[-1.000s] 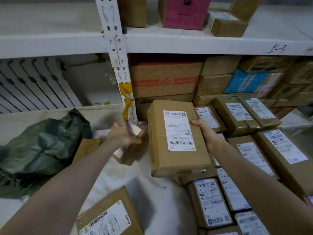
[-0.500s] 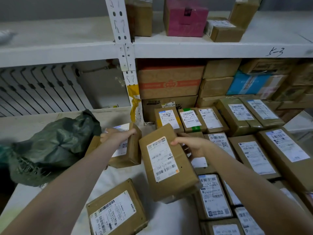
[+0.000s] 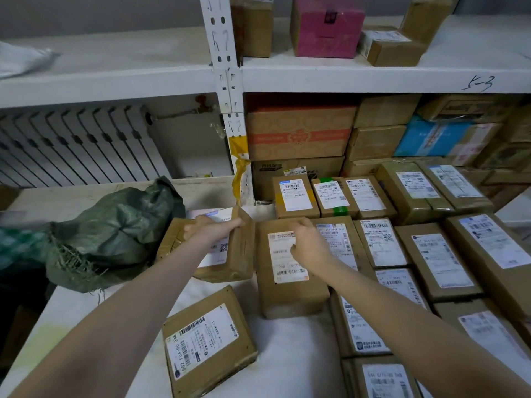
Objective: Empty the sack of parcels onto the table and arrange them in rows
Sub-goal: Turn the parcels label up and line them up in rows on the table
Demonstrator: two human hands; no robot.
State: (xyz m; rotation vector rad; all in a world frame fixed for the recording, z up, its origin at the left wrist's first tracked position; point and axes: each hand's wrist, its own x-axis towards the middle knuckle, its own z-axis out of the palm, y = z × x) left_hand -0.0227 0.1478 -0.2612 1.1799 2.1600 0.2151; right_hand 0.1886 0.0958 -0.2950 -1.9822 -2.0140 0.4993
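On the white table (image 3: 293, 354), seen from the head camera, the right hand (image 3: 309, 245) lies on top of a tall parcel (image 3: 287, 294). Its fingers are curled at the far edge and its thumb is on the label, so it has hold of the box. That parcel lies flat, label up, its right side against the rows of labelled parcels (image 3: 434, 262) that fill the right half of the table. The left hand (image 3: 209, 231) reaches across the top of a tilted parcel (image 3: 238, 254), with the fingertips hooked over its right edge in a narrow clasp; the thumb is hidden. This parcel sits just beside the tall one, its near end dipped toward the table, and it lies partly over a flat brown box (image 3: 171, 239) next to the crumpled green sack (image 3: 115, 234). A loose parcel (image 3: 207, 340) lies askew nearer the front, between the two forearms and apart from the rows. A second ago the tall parcel was upright in the air in the right hand. Half a second ago it leaned at a slant. It has since gone down flat, squared up as the left end of its row. Over the same time the left hand's parcel has come away from beside the sack and moved closer to the tall one. Behind them, more boxes are stacked on the shelves either side of the white shelf post (image 3: 227, 90).
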